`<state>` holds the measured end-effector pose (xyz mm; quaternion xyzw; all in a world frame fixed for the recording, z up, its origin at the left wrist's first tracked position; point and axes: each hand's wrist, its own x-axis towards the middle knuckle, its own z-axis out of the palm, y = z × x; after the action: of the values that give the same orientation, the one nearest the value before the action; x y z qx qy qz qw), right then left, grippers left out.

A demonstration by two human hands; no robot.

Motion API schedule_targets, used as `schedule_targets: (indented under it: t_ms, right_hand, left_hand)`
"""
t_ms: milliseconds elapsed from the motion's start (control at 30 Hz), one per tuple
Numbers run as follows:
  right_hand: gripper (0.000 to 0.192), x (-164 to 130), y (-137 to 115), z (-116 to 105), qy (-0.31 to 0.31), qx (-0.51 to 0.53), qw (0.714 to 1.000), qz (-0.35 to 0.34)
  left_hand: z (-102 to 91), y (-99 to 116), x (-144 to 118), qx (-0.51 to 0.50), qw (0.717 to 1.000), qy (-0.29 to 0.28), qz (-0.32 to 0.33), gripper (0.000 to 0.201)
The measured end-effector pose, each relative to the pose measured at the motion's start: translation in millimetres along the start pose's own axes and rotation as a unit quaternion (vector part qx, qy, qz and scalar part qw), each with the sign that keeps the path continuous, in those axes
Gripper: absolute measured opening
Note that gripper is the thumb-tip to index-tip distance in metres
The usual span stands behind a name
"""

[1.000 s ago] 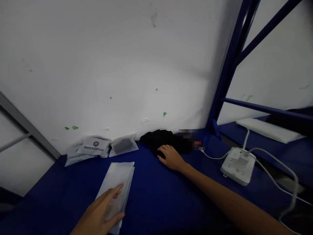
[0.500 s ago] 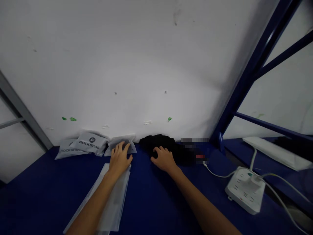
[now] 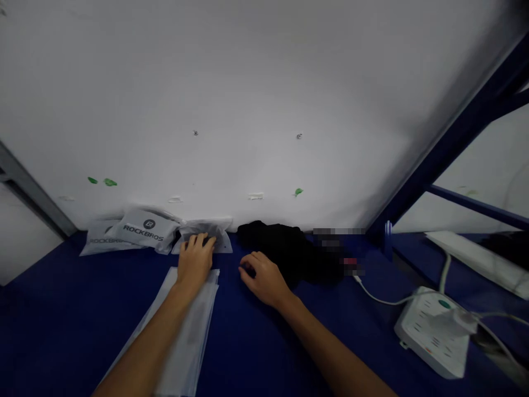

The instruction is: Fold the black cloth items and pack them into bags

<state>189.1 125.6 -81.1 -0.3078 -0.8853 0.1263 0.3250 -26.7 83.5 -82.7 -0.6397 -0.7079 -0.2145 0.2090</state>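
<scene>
My left hand point(image 3: 194, 262) lies flat, fingers apart, on a translucent grey pouch point(image 3: 217, 229) that leans against the white wall. Under my left forearm is a stack of flat white bags point(image 3: 188, 336) on the blue tabletop point(image 3: 264, 347). My right hand point(image 3: 262, 278) rests on the blue surface with its fingers curled down. Its fingertips are at the near left edge of a heap of black cloth point(image 3: 285, 248) by the wall. Whether they pinch the cloth is hidden.
Grey ROCKBROS pouches point(image 3: 142, 234) lie left of the translucent one. A white power strip point(image 3: 433, 331) with a plug and a white cable point(image 3: 380, 298) sits at the right. A blue rack post point(image 3: 446, 149) rises behind it, with a flat white package point(image 3: 471, 259) beyond.
My left hand went from the white bag stack forward to the translucent pouch. My right hand drew back slightly from the black cloth toward me. The view shifted right and down.
</scene>
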Motion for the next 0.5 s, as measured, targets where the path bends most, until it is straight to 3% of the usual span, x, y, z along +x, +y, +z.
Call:
schedule_targets:
  t_ms: [100, 333, 433, 500]
  right_hand:
    - [0.007, -4.0, 3.7, 3.7, -0.026, 0.025, 0.999, -0.005]
    - [0.009, -9.4, -9.3, -7.2, -0.019, 0.097, 0.995, -0.015]
    - [0.011, -9.4, -14.8, -8.9, -0.011, 0.178, 0.983, 0.035]
    - [0.020, -7.1, -13.7, -7.6, -0.001, 0.258, 0.959, 0.118]
  left_hand:
    - [2.9, -7.4, 2.8, -0.010, 1.000, 0.011, 0.007, 0.025]
    - [0.8, -13.0, 3.8, -0.059, 0.996, 0.060, 0.018, 0.020]
    - [-3.9, -8.7, 3.3, -0.089, 0.992, 0.087, 0.019, 0.020]
    - [-9.5, -0.9, 1.5, -0.108, 0.989, 0.098, 0.032, 0.019]
